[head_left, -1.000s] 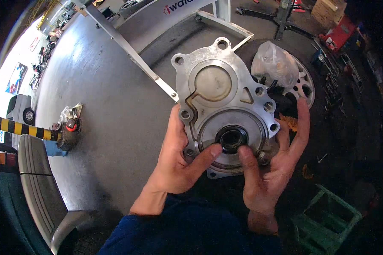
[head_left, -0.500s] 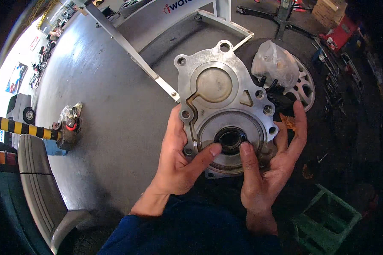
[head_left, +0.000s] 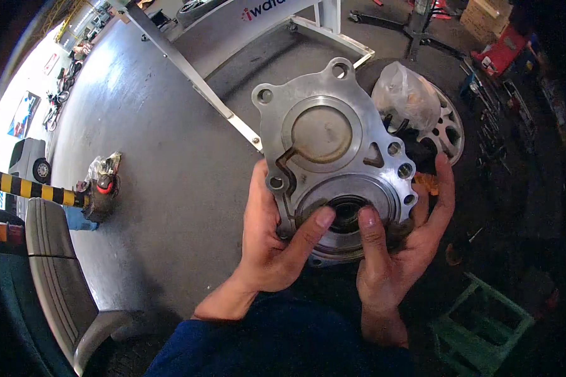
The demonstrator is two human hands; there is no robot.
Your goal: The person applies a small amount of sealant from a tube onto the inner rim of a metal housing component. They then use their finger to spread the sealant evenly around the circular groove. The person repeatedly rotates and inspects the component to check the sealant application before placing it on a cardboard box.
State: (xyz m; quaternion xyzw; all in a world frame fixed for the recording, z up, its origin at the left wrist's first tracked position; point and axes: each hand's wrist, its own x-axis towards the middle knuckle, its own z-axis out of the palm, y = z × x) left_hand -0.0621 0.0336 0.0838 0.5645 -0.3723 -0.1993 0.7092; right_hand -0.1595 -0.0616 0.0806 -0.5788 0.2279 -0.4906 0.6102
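Observation:
In both hands I hold a silvery metal housing cover (head_left: pixel 308 88) up in front of me, its machined face toward me. It has bolt holes around its edge, a round shallow recess in the upper half and a channel running down its left side. A dark ring-shaped seal (head_left: pixel 347 212) sits in the lower round bore. My left hand (head_left: pixel 267 242) grips the lower left edge, its thumb pressed beside the seal. My right hand (head_left: pixel 399 251) supports the lower right edge, thumb also next to the seal, with some fingers behind the cover and one sticking up.
Beyond the cover stands a white metal frame (head_left: pixel 195 81). A clear plastic bag (head_left: pixel 405 94) lies on a wheel (head_left: pixel 449 129) at the right, near scattered tools (head_left: pixel 493 119). A green metal stand (head_left: pixel 478 320) is at lower right, a vehicle bumper (head_left: pixel 53 264) at left.
The cover has tilted, its upper end coming slightly closer and turning a little clockwise. Both hands keep their grip, and the thumbs have shifted slightly with it.

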